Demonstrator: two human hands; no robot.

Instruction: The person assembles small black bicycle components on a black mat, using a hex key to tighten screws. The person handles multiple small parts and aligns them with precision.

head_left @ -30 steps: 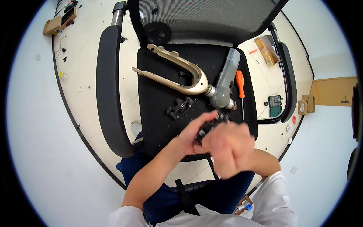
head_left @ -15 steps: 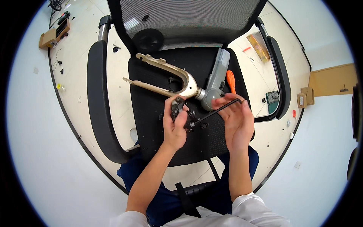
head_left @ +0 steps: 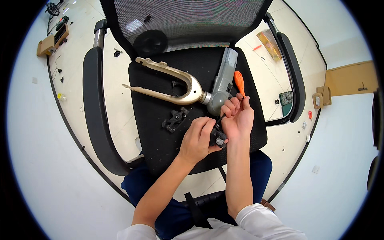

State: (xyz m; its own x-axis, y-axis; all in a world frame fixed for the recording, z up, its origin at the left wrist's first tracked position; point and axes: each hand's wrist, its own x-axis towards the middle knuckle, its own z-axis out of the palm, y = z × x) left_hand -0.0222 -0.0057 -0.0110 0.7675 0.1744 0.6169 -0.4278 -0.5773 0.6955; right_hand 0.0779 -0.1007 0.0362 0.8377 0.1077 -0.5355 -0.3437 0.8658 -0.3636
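Standing here, I see the person bent over a black office chair, both bare hands working near the middle of the frame, just right of centre. The left hand [head_left: 199,138] wraps a dark mechanical part [head_left: 219,140], its fingers pressed together over the top and the thumb underneath. That part sits over the front of the seat [head_left: 154,128], right up against the other wrist. The right hand [head_left: 238,118] is turned palm up, fingers curled in and bunched, closed on a thin black rod [head_left: 221,119] that slants down towards the part; whether its tip sits inside, I can't tell. Left of the hands, a second dark part [head_left: 175,119] lies loose on the seat. Above it a gold-toned fork [head_left: 195,90] points its two prongs to the left of the frame, its stub joined to a grey tube with a rounded end [head_left: 225,74] that leans to the upper right. An orange-handled screwdriver [head_left: 239,82] lies beside the tube, just above the right hand's fingertips. On the floor, a cardboard box [head_left: 46,45] stands open at the upper left, and a yellow package [head_left: 269,45] lies at the upper right.
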